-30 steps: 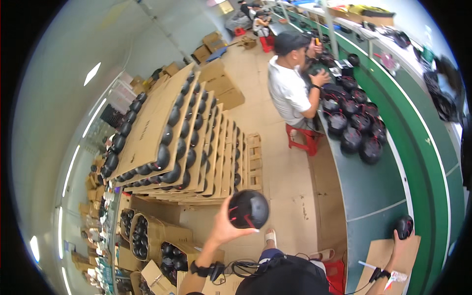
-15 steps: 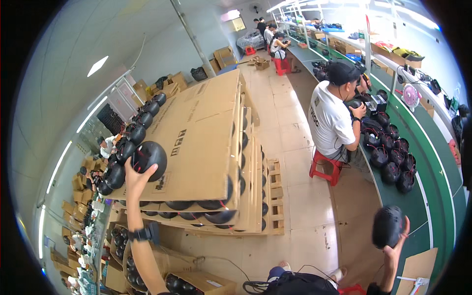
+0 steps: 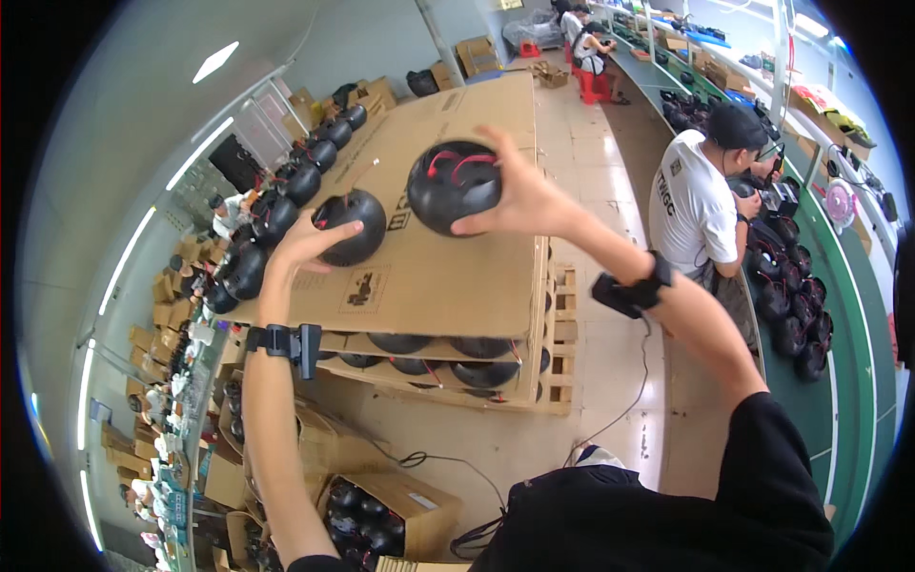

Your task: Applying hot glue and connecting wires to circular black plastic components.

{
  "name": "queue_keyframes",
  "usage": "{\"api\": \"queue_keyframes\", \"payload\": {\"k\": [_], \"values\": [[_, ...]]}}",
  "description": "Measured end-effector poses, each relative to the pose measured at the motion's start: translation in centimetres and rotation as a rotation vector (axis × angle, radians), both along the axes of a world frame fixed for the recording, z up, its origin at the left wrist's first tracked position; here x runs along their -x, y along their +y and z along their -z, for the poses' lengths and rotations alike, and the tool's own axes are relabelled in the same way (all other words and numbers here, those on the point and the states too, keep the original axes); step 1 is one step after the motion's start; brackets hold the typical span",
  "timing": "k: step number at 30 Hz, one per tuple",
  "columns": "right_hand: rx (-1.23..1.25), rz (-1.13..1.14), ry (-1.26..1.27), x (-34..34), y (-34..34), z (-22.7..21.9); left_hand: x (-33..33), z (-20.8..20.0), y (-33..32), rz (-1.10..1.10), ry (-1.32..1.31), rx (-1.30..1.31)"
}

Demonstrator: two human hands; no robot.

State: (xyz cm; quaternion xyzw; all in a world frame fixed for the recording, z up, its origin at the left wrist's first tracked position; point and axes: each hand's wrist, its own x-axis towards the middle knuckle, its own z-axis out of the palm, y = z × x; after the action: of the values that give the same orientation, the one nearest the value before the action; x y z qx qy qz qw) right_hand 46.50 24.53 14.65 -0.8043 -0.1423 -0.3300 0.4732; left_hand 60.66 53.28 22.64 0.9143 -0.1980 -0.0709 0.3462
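Observation:
My left hand point(image 3: 300, 243) is closed around the near left side of a black dome-shaped shell point(image 3: 360, 229), its thumb laid across the front. This shell is at the left part of the cardboard sheet point(image 3: 429, 286) on top of the stack. To its right, my right hand point(image 3: 529, 195) grips a second black shell point(image 3: 448, 195) from the right side, with red wires point(image 3: 462, 162) showing on its upper face. Whether that one touches the cardboard I cannot tell. A row of similar black shells point(image 3: 298, 181) runs along the sheet's left edge.
Under the sheet, more shells point(image 3: 481, 372) sit between cardboard layers on a wooden pallet point(image 3: 562, 334). A box of black shells point(image 3: 367, 520) stands below my left forearm. On the right, a co-worker point(image 3: 701, 205) sits at a green bench point(image 3: 848, 400) holding several shells. A cable point(image 3: 639, 391) hangs from my right wrist.
My right hand has carried its shell from beside the bench on the right over to the cardboard. My left hand and its shell appear farther right and higher as the view shifted.

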Motion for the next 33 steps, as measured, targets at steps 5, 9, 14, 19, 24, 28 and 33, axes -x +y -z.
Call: {"api": "queue_keyframes", "payload": {"k": [5,9,14,19,24,28,33], "values": [[0.128,0.16,0.021,-1.9,3.7,3.2,0.8,-9.1,0.3,0.013,0.12,-0.496],[0.087,0.147,0.061,-0.7,4.0,2.3,1.7,-22.4,-6.0,0.033,0.15,-0.799],[0.069,0.243,0.015,-0.4,2.3,2.3,-3.7,-21.7,-7.9,0.15,0.028,-0.666],[0.12,0.263,0.009,-1.9,2.4,3.4,-12.7,-17.1,-13.9,0.453,-0.266,-0.405],[0.022,0.204,0.158,-2.5,3.0,3.1,-28.6,-12.3,-17.8,0.331,-0.063,-0.511],[0.049,0.182,0.205,-1.2,2.6,3.2,-35.4,-6.8,-16.0,0.322,0.027,-0.338],[0.073,0.182,0.282,-0.6,2.9,2.9,-42.2,2.4,-13.9,0.085,-0.101,-0.118]]}}
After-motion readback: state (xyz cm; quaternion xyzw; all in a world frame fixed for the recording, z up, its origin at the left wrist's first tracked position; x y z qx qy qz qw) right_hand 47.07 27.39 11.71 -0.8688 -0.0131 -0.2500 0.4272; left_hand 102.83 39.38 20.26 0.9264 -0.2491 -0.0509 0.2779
